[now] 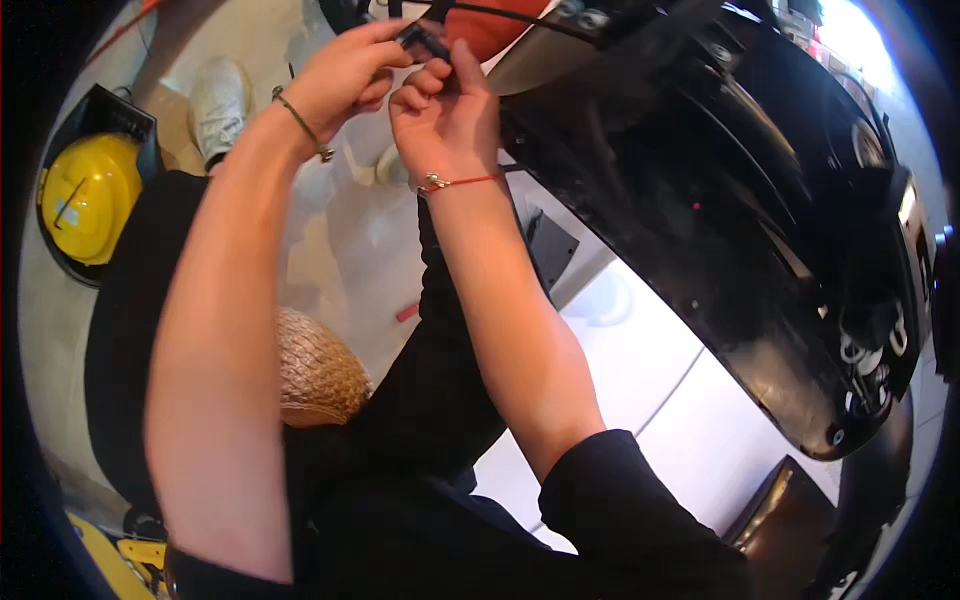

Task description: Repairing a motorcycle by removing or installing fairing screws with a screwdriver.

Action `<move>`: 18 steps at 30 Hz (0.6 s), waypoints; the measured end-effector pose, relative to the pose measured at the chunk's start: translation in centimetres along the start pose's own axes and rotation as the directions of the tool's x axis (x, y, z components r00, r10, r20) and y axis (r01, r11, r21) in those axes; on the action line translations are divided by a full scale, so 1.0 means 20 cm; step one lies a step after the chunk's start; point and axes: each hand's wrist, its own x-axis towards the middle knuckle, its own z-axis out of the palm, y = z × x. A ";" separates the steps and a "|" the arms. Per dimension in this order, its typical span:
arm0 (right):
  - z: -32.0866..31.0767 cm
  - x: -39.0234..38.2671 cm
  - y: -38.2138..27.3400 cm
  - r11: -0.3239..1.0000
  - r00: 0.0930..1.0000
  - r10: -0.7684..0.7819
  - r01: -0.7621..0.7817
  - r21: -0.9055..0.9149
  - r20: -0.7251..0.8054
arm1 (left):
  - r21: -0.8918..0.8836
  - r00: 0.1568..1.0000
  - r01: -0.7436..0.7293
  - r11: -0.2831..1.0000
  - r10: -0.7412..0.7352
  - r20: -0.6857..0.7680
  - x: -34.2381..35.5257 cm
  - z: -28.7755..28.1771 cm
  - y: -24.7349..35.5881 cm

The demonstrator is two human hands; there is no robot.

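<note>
At the top of the head view, both hands come together on a small black part [424, 45], which looks like a short angled piece; its exact kind is too small and blurred to make out. My left hand [345, 78] pinches it from the left between thumb and fingers. From below, my right hand [446, 112] closes its thumb and curled fingers around its lower end. Just right of them lies a large glossy black vehicle body panel [640, 180], with a rounded orange-red surface [492, 32] behind the fingers.
A yellow hard-shell piece [92, 195] sits in a black tub at the left. My white shoe [218, 108] is on the floor [340, 240]. Below are a woven seat [318, 365] and a small red object [407, 312]. White sheeting [650, 370] lies under the panel.
</note>
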 end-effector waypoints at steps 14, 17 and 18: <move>0.02 -0.05 0.04 0.999 0.997 -0.034 0.033 -0.007 -0.072 | 0.598 0.801 0.580 0.554 -0.520 -0.295 0.04 0.11 0.31; 0.01 -0.05 0.05 1.000 0.999 -0.006 0.005 -0.015 -0.034 | 0.514 0.754 0.641 0.569 -0.591 -0.287 0.05 0.10 0.30; 0.00 -0.05 0.06 1.000 0.998 0.000 -0.001 -0.011 -0.058 | 0.464 0.729 0.670 0.579 -0.634 -0.260 0.05 0.08 0.30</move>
